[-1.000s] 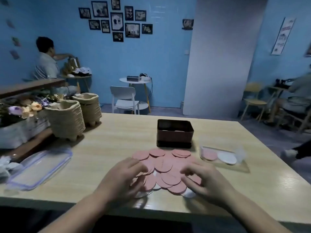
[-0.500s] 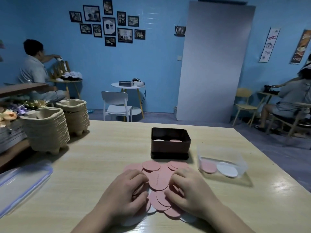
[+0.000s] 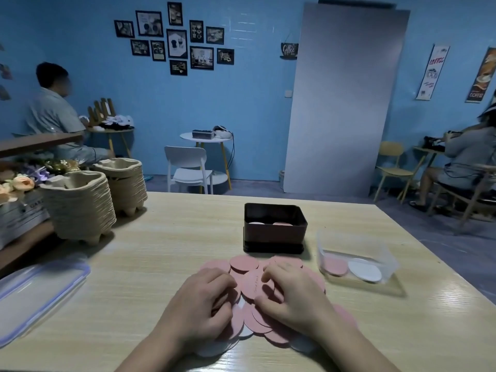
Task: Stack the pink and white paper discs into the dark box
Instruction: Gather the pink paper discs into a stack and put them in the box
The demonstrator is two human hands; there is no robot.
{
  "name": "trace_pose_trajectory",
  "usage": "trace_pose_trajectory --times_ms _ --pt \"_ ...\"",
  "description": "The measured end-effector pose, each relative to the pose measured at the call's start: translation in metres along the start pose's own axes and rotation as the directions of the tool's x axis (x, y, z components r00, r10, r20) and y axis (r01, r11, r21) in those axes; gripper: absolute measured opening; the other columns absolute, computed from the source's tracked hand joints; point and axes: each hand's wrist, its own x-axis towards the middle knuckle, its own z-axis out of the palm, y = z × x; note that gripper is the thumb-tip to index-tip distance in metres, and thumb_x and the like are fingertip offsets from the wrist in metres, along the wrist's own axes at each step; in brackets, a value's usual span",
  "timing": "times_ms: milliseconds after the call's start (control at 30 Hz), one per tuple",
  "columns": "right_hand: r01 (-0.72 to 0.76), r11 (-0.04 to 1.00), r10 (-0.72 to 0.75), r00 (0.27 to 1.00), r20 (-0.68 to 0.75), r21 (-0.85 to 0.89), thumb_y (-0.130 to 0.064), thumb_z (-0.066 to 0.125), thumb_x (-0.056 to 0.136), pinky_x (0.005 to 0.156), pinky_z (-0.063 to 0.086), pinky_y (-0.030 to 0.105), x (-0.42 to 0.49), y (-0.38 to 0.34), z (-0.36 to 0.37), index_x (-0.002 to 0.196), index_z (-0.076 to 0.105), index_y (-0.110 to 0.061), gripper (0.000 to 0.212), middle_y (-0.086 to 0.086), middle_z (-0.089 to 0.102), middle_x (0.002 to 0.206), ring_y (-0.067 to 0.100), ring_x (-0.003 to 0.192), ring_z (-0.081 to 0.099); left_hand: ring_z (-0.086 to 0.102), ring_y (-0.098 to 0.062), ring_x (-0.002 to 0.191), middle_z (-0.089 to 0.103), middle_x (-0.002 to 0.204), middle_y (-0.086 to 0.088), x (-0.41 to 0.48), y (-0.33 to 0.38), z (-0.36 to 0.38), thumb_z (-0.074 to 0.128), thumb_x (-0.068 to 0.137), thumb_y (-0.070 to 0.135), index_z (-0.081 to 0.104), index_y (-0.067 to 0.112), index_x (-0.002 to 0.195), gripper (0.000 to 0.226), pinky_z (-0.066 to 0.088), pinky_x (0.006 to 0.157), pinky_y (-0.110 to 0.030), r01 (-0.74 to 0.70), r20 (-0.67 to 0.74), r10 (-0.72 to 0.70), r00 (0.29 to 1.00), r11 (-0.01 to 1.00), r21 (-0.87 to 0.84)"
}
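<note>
Both hands have drawn closer together over the pile since a second ago: left hand (image 3: 200,304) lies with fingers curled down onto the pink and white paper discs (image 3: 255,284), and I cannot tell whether it grasps any; right hand (image 3: 292,296) pinches a top pink disc of that pile between forefinger and thumb. Pile: loose and overlapping on the tabletop (image 3: 161,264), just in front of the dark box (image 3: 273,232), which stands open with one white and one pink disc showing inside. Right of the pile: clear plastic tub (image 3: 357,253) holding one pink and one white disc; far left: clear lid (image 3: 40,288).
</note>
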Motion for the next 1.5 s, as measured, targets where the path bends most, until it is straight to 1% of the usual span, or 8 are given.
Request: trace_pose_trajectory --times_ms 133,333,467,600,767,1100,1333,1500 --pt "-0.017 0.999 0.02 0.998 -0.061 0.049 -0.06 0.063 0.079 0.088 0.047 0.029 -0.007 0.004 -0.004 0.103 0.055 -0.032 0.037 -0.02 0.058 0.109 0.003 0.103 0.05 0.055 -0.008 0.103 0.059 0.11 0.018 -0.002 0.0 -0.001 0.054 0.078 0.039 0.061 0.032 0.105 0.029 0.048 0.087 -0.036 0.095 -0.071 -0.089 0.993 0.992 0.081" --pt "0.0 0.995 0.01 0.995 -0.1 0.099 -0.064 0.066 0.079 0.086 0.049 0.03 -0.006 0.004 -0.006 0.103 0.056 -0.033 0.04 -0.019 0.059 0.107 0.004 0.101 0.054 0.048 -0.001 0.114 0.053 0.121 0.024 0.005 -0.007 0.0 0.043 0.083 0.056 0.059 0.036 0.119 0.044 0.039 0.098 -0.029 0.224 -0.055 -0.221 0.974 0.973 0.059" --pt "0.018 0.995 -0.007 0.994 -0.108 0.096 -0.062 0.069 0.08 0.082 0.05 0.029 0.004 0.009 -0.014 0.103 0.058 -0.031 0.039 -0.018 0.058 0.103 0.005 0.096 0.058 0.052 -0.003 0.112 0.058 0.118 0.023 0.026 -0.013 -0.006 0.044 0.086 0.06 0.058 0.037 0.121 0.044 0.043 0.099 -0.031 0.206 0.037 -0.208 0.977 0.977 0.051" --pt "0.049 0.997 -0.042 0.993 -0.108 0.056 -0.059 0.07 0.079 0.092 0.041 0.024 0.02 0.016 -0.023 0.101 0.058 -0.029 0.039 -0.017 0.059 0.104 0.005 0.098 0.058 0.05 -0.008 0.12 0.057 0.127 0.017 0.06 -0.022 -0.007 0.047 0.086 0.063 0.055 0.035 0.129 0.052 0.042 0.104 -0.036 0.171 0.19 -0.188 0.963 0.98 0.106" --pt "0.063 0.989 -0.055 0.996 -0.069 0.134 -0.053 0.073 0.079 0.08 0.053 0.028 0.03 0.027 -0.019 0.1 0.058 -0.028 0.036 -0.015 0.058 0.107 0.007 0.1 0.06 0.05 -0.011 0.119 0.058 0.128 0.015 0.079 -0.033 0.004 0.051 0.08 0.072 0.049 0.038 0.134 0.064 0.042 0.103 -0.039 0.178 0.279 -0.213 0.936 0.973 0.144" --pt "0.006 0.982 0.017 0.993 -0.119 0.191 -0.056 0.074 0.078 0.075 0.054 0.031 0.02 0.046 -0.009 0.094 0.053 -0.036 0.033 -0.02 0.057 0.106 0.01 0.092 0.061 0.057 -0.003 0.109 0.06 0.105 0.03 0.071 -0.045 0.022 0.064 0.07 0.06 0.056 0.039 0.124 0.059 0.046 0.102 -0.036 0.287 0.137 -0.273 0.952 0.953 -0.098" --pt "0.007 0.979 0.021 0.991 -0.136 0.202 -0.054 0.074 0.078 0.075 0.054 0.03 0.02 0.048 -0.007 0.093 0.053 -0.036 0.032 -0.022 0.056 0.105 0.01 0.097 0.061 0.04 -0.004 0.122 0.054 0.123 0.031 0.076 -0.04 0.022 0.05 0.071 0.073 0.045 0.048 0.136 0.069 0.028 0.104 -0.032 0.28 0.226 -0.271 0.936 0.96 -0.008" --pt "-0.003 0.983 0.03 0.989 -0.143 0.186 -0.059 0.072 0.077 0.076 0.054 0.032 0.018 0.048 -0.007 0.093 0.054 -0.034 0.035 -0.021 0.057 0.105 0.008 0.096 0.061 0.043 0.002 0.115 0.059 0.114 0.03 0.08 -0.039 0.021 0.055 0.066 0.065 0.047 0.052 0.127 0.063 0.028 0.107 -0.033 0.302 0.235 -0.285 0.929 0.952 -0.04"
